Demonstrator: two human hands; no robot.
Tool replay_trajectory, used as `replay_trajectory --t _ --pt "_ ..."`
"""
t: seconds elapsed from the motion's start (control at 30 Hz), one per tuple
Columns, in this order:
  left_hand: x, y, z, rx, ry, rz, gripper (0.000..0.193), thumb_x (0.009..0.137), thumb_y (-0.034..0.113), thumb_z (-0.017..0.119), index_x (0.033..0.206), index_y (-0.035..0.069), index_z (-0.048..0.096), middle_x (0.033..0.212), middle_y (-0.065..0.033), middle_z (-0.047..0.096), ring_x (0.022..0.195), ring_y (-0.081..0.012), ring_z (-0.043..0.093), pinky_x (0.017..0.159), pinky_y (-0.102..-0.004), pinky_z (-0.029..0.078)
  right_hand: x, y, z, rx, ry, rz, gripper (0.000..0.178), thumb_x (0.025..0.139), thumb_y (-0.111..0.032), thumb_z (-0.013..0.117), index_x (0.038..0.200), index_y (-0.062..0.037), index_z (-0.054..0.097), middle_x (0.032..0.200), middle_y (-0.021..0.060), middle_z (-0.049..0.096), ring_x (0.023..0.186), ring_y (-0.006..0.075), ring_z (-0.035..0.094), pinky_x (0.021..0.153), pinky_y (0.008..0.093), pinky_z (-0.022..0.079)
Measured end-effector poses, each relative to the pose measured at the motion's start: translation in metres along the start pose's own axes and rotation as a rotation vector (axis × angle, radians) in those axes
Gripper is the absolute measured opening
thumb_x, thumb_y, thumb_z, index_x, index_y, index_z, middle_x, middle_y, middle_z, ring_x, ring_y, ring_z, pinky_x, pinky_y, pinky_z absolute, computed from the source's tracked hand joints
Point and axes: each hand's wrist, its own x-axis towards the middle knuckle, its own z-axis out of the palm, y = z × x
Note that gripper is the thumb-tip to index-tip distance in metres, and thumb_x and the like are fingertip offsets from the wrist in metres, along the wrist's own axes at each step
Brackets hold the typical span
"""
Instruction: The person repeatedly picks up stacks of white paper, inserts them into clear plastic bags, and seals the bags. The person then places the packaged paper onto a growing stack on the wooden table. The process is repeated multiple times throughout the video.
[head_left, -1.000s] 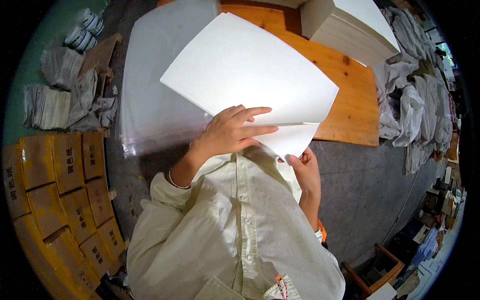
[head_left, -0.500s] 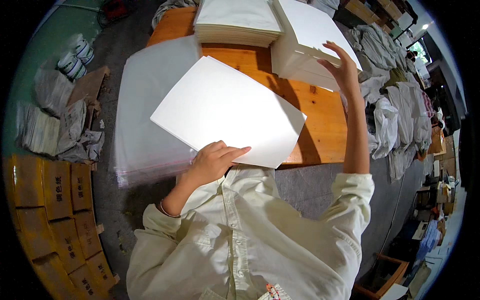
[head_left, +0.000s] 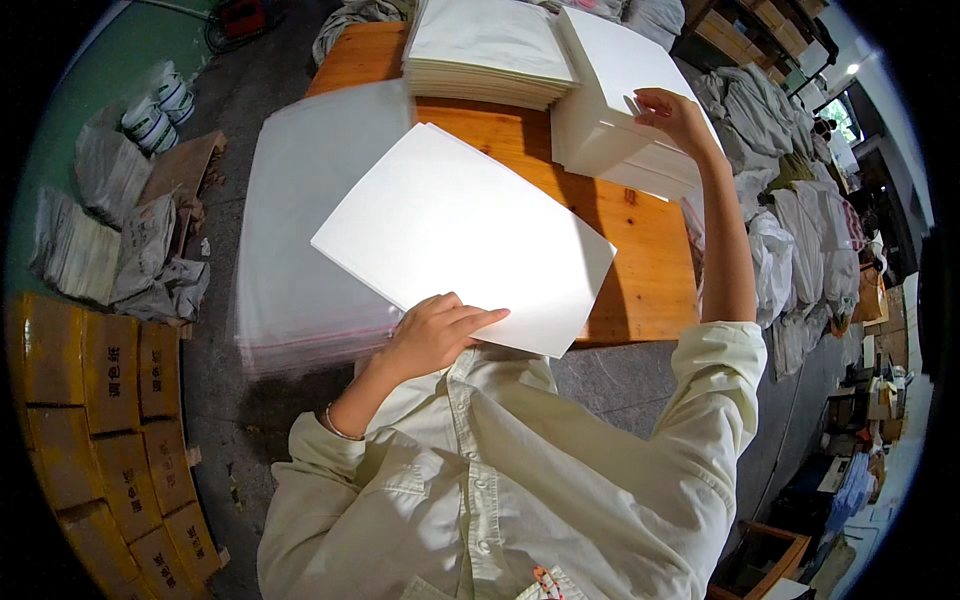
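A thin stack of white paper sheets (head_left: 470, 230) lies aslant before me, over the table and partly over clear plastic bags. My left hand (head_left: 435, 335) is closed on its near edge, with the index finger stretched across the top. At the back right stands a tall stack of white paper (head_left: 610, 65). My right hand (head_left: 675, 120) is at the near edge of that stack's top, fingers curved and thumb a little apart, with no sheet visibly lifted. Whether the fingertips touch the paper I cannot tell. The clear plastic bags (head_left: 300, 220) lie in a flat pile at the left.
Another pile of cream-white sheets (head_left: 490, 40) sits on the far part of the wooden table (head_left: 650, 240). Cardboard boxes (head_left: 110, 400) are stacked at the floor's left, below wrapped bundles (head_left: 80, 245) and tubs (head_left: 150, 125). Grey-white sacks (head_left: 800, 220) crowd the right side.
My right hand has come down and a little left to the tall stack, its fingers drawing closer together. The left hand keeps its hold on the sheets. The whole view has shifted slightly.
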Motion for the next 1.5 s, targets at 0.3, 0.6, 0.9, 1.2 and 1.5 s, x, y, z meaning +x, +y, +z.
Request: replay_trajectory --t 0.3,0.6,0.9,1.2,1.5 --pt "0.000 -0.002 0.001 -0.043 -0.011 -0.011 0.057 0.069 0.003 0.067 0.124 0.016 0.058 0.101 -0.0008 0.065 0.075 -0.0209 0.052 0.072 -0.0324 0.047 -0.009 -0.014 -0.001 0.085 0.241 0.110 0.027 0.088 -0.006 0.059 0.114 -0.0110 0.063 0.108 0.0141 0.065 0.089 0.0151 0.064 0.077 0.0279 0.052" --pt "0.004 0.001 -0.003 -0.045 -0.005 -0.002 0.058 0.068 0.002 0.068 0.124 0.016 0.058 0.100 -0.0013 0.066 0.074 -0.0215 0.053 0.072 -0.0329 0.047 -0.015 -0.015 0.012 -0.234 0.202 -0.181 0.023 0.082 -0.016 0.068 0.104 -0.0125 0.068 0.105 0.0081 0.067 0.082 0.0224 0.067 0.071 0.0333 0.053" --pt "0.002 0.000 -0.001 -0.058 -0.007 -0.003 0.059 0.068 0.002 0.067 0.124 0.016 0.057 0.103 -0.0025 0.065 0.074 -0.0224 0.053 0.072 -0.0336 0.048 -0.008 -0.016 -0.003 -0.182 0.065 -0.070 0.036 0.075 -0.020 0.074 0.109 -0.0133 0.067 0.097 0.0095 0.069 0.084 0.0222 0.066 0.073 0.0347 0.052" --pt "0.002 -0.001 -0.002 -0.071 -0.015 -0.013 0.059 0.068 0.001 0.066 0.124 0.016 0.057 0.103 -0.0020 0.065 0.076 -0.0222 0.054 0.073 -0.0334 0.047 -0.004 -0.007 -0.001 0.034 0.180 -0.002 0.039 0.087 -0.011 0.062 0.124 -0.0214 0.056 0.097 0.0129 0.069 0.089 0.0231 0.067 0.070 0.0336 0.053" --pt "0.002 0.001 -0.003 -0.083 -0.025 -0.034 0.059 0.068 0.000 0.067 0.124 0.016 0.057 0.102 -0.0020 0.065 0.076 -0.0222 0.053 0.074 -0.0332 0.047 -0.007 -0.015 0.006 -0.301 0.316 -0.137 0.050 0.089 -0.011 0.058 0.132 -0.0330 0.048 0.093 0.0124 0.068 0.078 0.0244 0.068 0.062 0.0366 0.053"
